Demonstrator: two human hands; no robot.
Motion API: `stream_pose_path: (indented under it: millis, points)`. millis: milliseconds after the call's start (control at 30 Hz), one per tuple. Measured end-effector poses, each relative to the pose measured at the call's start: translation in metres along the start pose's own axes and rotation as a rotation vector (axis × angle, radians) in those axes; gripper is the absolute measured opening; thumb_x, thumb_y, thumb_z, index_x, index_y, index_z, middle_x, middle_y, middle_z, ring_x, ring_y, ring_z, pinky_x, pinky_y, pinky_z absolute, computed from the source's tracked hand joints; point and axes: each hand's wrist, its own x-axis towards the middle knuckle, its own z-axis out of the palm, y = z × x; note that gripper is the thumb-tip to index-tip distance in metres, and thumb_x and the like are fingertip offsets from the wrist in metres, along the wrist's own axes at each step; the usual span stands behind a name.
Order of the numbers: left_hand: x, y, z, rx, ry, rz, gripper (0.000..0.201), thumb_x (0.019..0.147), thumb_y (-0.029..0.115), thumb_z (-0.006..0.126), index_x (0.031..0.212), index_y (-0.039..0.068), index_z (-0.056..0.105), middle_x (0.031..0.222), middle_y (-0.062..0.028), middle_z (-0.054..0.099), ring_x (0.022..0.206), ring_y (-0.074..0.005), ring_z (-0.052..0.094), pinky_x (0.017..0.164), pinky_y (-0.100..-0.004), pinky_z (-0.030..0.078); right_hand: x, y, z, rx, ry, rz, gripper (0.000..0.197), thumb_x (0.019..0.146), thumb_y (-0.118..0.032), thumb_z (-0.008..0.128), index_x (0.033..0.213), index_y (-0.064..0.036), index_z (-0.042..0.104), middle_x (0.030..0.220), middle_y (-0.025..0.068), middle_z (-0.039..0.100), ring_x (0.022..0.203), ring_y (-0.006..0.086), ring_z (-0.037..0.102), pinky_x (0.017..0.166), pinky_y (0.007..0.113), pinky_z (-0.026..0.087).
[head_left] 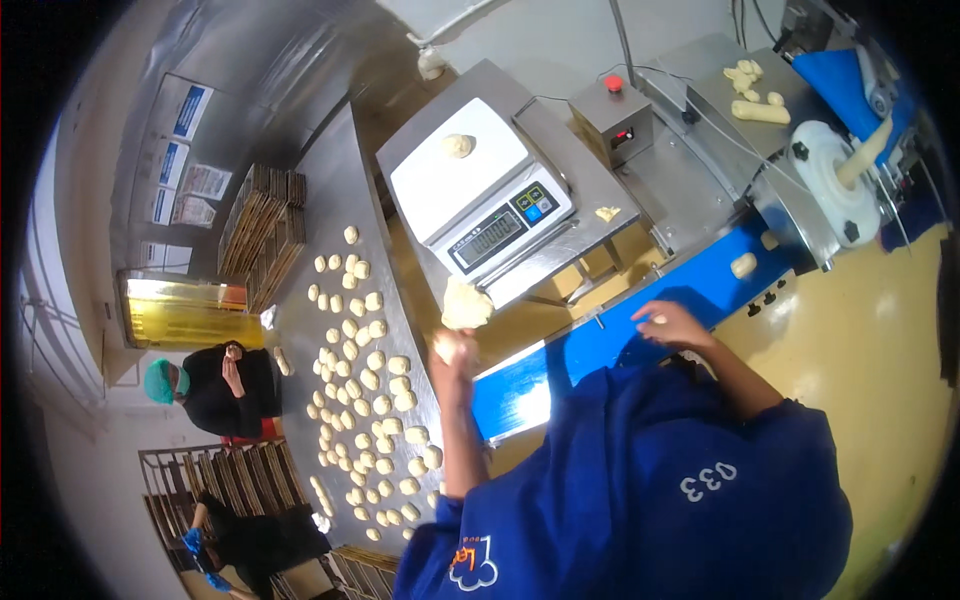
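Observation:
My left hand [455,372] is closed around pale dough, beside the front of the scale. A ragged dough lump [466,303] sticks out above its fingers, and a smaller dough piece [446,347] shows within them. Over the blue conveyor belt [622,342], my right hand [676,326] has its fingers loosely bent and apart. A small pale spot shows at its fingers; whether it is dough I cannot tell. One round dough piece [457,146] rests on the white pan of the digital scale [490,225]. Farther along the belt lies a dough piece [743,265], with another close to the machine's outlet.
Many dough pieces [370,380] cover the steel table [330,210] at left. Two people [235,385] in dark clothes stand beyond it, near stacked trays [265,235]. A dough machine [835,180] stands at right, behind a control box with a red button [613,83]. A dough scrap [607,214] lies beside the scale.

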Motion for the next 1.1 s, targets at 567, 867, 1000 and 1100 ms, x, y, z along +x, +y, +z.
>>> stream_pose_path:
  millis: [567,867,1000,1100]
  points:
    - [0.251,0.119,0.133,1.604,-0.37,0.723,0.032,0.064,0.019,0.067,0.095,0.013,0.063,0.121,0.0019,0.055,0.093,-0.0246,0.059,0.073,-0.0352,0.048,-0.037,0.061,-0.164,-1.398,0.46,-0.08,0.036,0.068,-0.012,0.064,0.102,-0.0152,0.056,0.099,0.0127,0.051,0.065,0.0282,0.061,0.055,0.04,0.049]
    - [0.249,0.105,0.139,1.51,0.033,0.616,0.032,0.065,0.023,0.072,0.095,0.015,0.064,0.086,-0.0117,0.065,0.082,-0.0307,0.061,0.07,-0.0379,0.048,-0.028,0.045,-0.169,-1.126,0.308,-0.223,0.033,0.066,-0.019,0.066,0.097,-0.0118,0.058,0.089,0.0153,0.057,0.079,0.0324,0.06,0.063,0.044,0.049]
    - [0.197,0.092,0.106,0.476,0.26,0.469,0.025,0.071,0.024,0.073,0.087,0.008,0.062,0.075,-0.0055,0.064,0.069,-0.0156,0.061,0.06,-0.0291,0.049,-0.016,0.051,-0.167,-0.138,0.122,-0.012,0.026,0.082,-0.018,0.061,0.105,-0.0077,0.054,0.085,0.0075,0.059,0.063,0.016,0.058,0.049,0.029,0.049]
    - [0.124,0.055,0.088,-0.416,0.229,0.474,0.039,0.078,0.026,0.064,0.112,0.012,0.05,0.09,-0.0042,0.059,0.069,-0.014,0.058,0.054,-0.0277,0.05,-0.008,0.048,-0.16,0.012,0.019,0.043,0.028,0.088,-0.019,0.05,0.112,-0.0057,0.049,0.085,0.0058,0.057,0.056,0.0124,0.054,0.045,0.024,0.046]
